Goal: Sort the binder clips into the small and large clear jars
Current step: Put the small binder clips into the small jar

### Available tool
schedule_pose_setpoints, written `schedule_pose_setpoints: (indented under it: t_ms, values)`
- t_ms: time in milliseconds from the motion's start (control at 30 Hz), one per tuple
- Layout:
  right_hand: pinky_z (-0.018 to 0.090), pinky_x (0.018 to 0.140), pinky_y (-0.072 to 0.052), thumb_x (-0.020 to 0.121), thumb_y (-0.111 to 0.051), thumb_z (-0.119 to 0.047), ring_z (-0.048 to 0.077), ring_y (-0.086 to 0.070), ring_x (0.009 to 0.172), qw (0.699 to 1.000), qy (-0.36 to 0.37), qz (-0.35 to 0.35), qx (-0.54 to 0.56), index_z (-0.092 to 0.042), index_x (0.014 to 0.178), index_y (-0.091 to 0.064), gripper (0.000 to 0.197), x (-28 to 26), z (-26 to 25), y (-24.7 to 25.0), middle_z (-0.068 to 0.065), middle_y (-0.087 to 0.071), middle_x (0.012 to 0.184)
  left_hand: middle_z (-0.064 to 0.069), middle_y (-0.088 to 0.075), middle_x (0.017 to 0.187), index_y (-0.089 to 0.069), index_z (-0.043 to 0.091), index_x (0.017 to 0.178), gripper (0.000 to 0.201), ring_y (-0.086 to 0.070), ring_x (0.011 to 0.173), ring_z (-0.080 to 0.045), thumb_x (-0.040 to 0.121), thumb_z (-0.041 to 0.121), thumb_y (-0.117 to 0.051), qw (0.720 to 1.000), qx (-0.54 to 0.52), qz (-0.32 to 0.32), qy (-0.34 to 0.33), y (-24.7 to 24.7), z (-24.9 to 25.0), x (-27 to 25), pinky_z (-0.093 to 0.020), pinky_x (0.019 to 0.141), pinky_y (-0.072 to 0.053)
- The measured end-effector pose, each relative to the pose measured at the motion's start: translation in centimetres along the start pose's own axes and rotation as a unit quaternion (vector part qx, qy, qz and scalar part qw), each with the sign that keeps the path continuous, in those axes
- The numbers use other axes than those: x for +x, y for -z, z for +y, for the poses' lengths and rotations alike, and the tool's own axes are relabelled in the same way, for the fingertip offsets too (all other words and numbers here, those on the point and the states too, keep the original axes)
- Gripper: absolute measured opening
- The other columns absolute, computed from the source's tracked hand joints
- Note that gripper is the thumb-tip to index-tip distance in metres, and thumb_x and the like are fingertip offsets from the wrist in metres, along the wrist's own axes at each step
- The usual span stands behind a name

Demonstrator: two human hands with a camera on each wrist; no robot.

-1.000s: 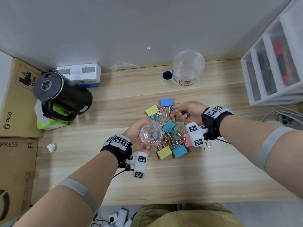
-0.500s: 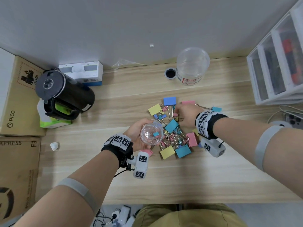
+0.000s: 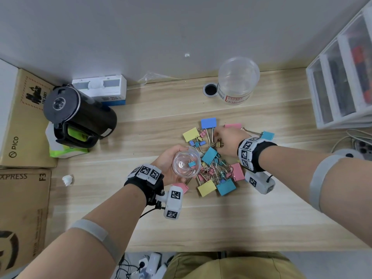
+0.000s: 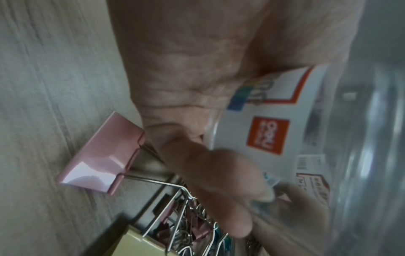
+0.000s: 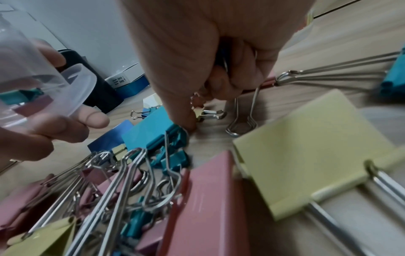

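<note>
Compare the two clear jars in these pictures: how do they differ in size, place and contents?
The small jar is narrower than the large jar. The small jar is gripped by the left hand beside the clip pile, tilted; the large jar stands upright on the desk near the wall, untouched. The small jar holds one small teal clip; the large jar looks empty. Both are clear, lidless plastic with labels.

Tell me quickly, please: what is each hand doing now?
Left hand: grips the small jar.
Right hand: fingers curled, reaching for a small yellow clip; firm pinch cannot be told.
</note>
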State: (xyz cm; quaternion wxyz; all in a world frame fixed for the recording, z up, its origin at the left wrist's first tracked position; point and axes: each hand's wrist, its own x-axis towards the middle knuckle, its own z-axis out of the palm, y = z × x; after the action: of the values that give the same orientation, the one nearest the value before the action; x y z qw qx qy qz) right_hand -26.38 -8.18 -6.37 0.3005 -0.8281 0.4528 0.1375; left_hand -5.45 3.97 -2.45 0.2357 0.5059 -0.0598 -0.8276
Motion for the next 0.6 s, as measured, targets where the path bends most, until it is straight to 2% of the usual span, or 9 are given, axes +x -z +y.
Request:
schedule_pose_setpoints:
  t_ms: [67, 200, 267, 400, 467, 600]
  values:
    - [0.030, 0.069, -0.051, 0.084, -0.066, -0.029, 0.020, -0.060, 0.083, 1.000, 0.005, -0.005, -0.018, -0.020, 0.115, -0.055, 0.034, 0.1, -0.2, 0.1, 0.000, -0.065, 0.102, -0.017, -0.071, 0.098, -0.074, 0.010, 0.108, 0.044, -0.068, 0.069, -0.030, 0.086, 0.042, -0.054, 1.000, 0.001, 0.002, 0.001, 0.1, 0.0, 0.1, -0.026, 0.040, -0.049]
    - [0.033, 0.079, -0.055, 0.087, -0.063, -0.026, 0.020, -0.062, 0.090, 1.000, -0.001, -0.010, -0.014, -0.020, 0.108, -0.063, 0.022, 0.2, 0.0, 0.1, 0.000, -0.065, 0.104, -0.016, -0.069, 0.100, -0.077, 0.013, 0.105, 0.043, -0.068, 0.069, -0.029, 0.086, 0.043, -0.055, 1.000, 0.005, 0.001, 0.000, 0.2, -0.2, 0.2, -0.025, 0.041, -0.049]
    - [0.033, 0.078, -0.056, 0.088, -0.061, -0.025, 0.020, -0.063, 0.088, 1.000, -0.004, -0.017, -0.006, -0.020, 0.109, -0.063, 0.021, 0.1, 0.2, 0.0, 0.000, -0.066, 0.103, -0.016, -0.069, 0.100, -0.077, 0.013, 0.106, 0.043, -0.068, 0.069, -0.029, 0.086, 0.044, -0.055, 1.000, 0.006, 0.000, -0.002, 0.2, -0.3, 0.3, -0.025, 0.040, -0.049]
    - [0.035, 0.073, -0.056, 0.088, -0.060, -0.031, 0.022, -0.061, 0.081, 1.000, -0.007, -0.010, -0.006, -0.018, 0.110, -0.053, 0.027, -0.3, 0.3, -0.1, 0.002, -0.064, 0.095, -0.016, -0.069, 0.099, -0.073, 0.011, 0.111, 0.043, -0.068, 0.069, -0.030, 0.088, 0.042, -0.054, 1.000, 0.006, -0.010, -0.005, 0.3, -0.4, 0.4, -0.025, 0.040, -0.049]
    - [0.034, 0.073, -0.055, 0.090, -0.059, -0.032, 0.022, -0.060, 0.082, 1.000, 0.005, -0.011, -0.016, -0.021, 0.111, -0.053, 0.024, -0.5, 0.6, -0.1, 0.002, -0.063, 0.095, -0.016, -0.069, 0.100, -0.072, 0.011, 0.112, 0.044, -0.069, 0.070, -0.030, 0.089, 0.043, -0.053, 1.000, 0.004, -0.008, -0.001, 0.4, -0.5, 0.4, -0.025, 0.040, -0.050]
    - [0.036, 0.071, -0.055, 0.093, -0.050, -0.031, 0.025, -0.064, 0.078, 0.999, 0.029, -0.025, 0.012, -0.022, 0.099, -0.058, 0.013, -0.6, 1.1, -0.1, 0.002, -0.067, 0.085, -0.017, -0.069, 0.102, -0.074, 0.012, 0.112, 0.044, -0.069, 0.072, -0.030, 0.087, 0.043, -0.055, 1.000, 0.006, -0.008, 0.000, 0.5, -0.6, 0.4, -0.026, 0.041, -0.051]
